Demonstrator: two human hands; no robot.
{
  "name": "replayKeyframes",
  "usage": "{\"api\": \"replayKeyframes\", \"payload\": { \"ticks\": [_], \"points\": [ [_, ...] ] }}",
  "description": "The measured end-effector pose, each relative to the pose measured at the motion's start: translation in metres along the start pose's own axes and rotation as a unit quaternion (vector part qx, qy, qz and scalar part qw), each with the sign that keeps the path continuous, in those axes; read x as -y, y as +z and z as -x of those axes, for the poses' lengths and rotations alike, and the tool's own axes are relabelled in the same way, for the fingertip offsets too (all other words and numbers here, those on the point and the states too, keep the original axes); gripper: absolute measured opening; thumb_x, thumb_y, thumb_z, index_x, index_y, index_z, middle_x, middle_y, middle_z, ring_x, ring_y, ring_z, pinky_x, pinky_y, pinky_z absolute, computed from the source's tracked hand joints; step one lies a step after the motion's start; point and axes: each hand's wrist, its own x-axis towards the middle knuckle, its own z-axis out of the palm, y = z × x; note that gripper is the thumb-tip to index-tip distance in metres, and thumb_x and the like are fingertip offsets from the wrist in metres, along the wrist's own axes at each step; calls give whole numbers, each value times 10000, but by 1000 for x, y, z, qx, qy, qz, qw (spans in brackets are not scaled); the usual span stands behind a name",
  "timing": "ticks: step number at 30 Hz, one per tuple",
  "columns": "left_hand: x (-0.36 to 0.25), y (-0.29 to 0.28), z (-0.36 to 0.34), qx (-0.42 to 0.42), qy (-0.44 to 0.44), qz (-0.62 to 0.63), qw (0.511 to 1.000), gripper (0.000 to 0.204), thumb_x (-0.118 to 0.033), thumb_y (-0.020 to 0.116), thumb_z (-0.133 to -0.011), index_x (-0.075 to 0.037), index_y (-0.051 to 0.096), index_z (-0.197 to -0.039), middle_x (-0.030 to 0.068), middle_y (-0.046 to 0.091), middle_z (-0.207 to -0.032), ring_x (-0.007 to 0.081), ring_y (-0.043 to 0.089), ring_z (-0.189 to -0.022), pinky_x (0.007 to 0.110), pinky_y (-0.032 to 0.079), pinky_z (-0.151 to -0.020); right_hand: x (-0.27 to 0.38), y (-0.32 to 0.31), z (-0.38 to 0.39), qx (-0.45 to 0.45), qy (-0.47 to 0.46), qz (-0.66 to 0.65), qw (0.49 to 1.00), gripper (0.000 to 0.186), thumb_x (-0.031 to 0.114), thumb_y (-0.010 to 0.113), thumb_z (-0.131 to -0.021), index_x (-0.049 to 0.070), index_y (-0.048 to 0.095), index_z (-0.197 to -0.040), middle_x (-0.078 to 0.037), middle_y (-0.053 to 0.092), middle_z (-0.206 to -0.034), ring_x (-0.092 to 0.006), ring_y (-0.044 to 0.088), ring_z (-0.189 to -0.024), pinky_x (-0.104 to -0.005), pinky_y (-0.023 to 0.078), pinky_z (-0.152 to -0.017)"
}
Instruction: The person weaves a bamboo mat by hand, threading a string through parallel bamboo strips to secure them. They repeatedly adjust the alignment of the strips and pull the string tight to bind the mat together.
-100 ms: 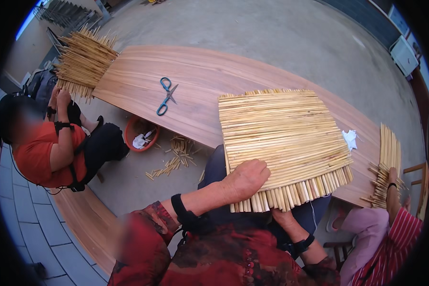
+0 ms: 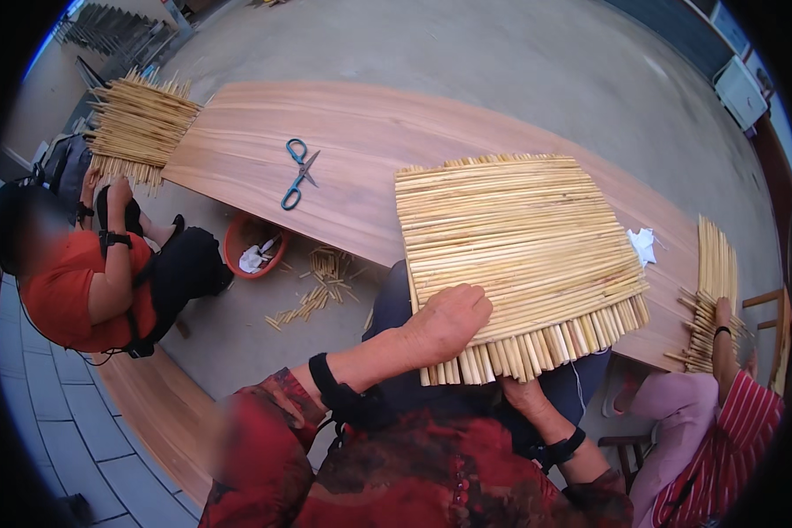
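Note:
A mat of straight yellow reed stalks [image 2: 515,238] lies partly on the table and partly over my lap. Along its near edge, a row of short cut stalks [image 2: 537,348] sticks out crosswise. My left hand [image 2: 453,319] rests on top of the mat near its lower left, fingers curled closed; whatever they pinch is hidden. Beneath the near edge reaches my right hand [image 2: 524,396], its fingers out of sight under the stalks. A thin white string [image 2: 578,387] hangs below the mat close to the right hand.
Blue-handled scissors [image 2: 299,174] lie spread on the long wooden table [image 2: 352,132]. A white scrap [image 2: 642,245] sits right of the mat. Below are a red basin [image 2: 253,248] and cut stalk pieces [image 2: 312,299]. Co-workers handle reed bundles at left [image 2: 141,123] and right [image 2: 713,273].
The whole view has shifted slightly, so the table and mat appear a little higher and farther left. Both hands keep nearly the same places on the mat.

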Motion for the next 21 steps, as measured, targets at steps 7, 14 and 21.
{"api": "replayKeyframes", "payload": {
  "ticks": [7,14,21],
  "points": [
    [8,-31,18,-27,-112,138,984,111,-45,646,-854,-35,593,-951,125,578,-951,314,587,-919,380,484,-774,47,-27,11,41,113,-69,990,264,141,630,-921,31,657,-1159,-140,678,-1074,-276,642,-1018,-369,500,-881],
    [0,-35,41,-37,7,104,994,319,-94,696,-818,-41,619,-1122,125,603,-1118,328,567,-1048,403,444,-909,77,-45,41,42,136,-56,988,197,165,587,-978,26,711,-1044,-84,666,-868,-147,630,-769,-291,507,-707],
    [6,-33,101,-224,-340,441,800,381,-222,576,-979,10,518,-1276,125,599,-1173,270,585,-1118,396,468,-981,113,-84,68,58,141,-72,986,175,161,608,-966,26,715,-1000,-37,643,-850,-110,585,-716,-249,478,-658]
  ]
}}
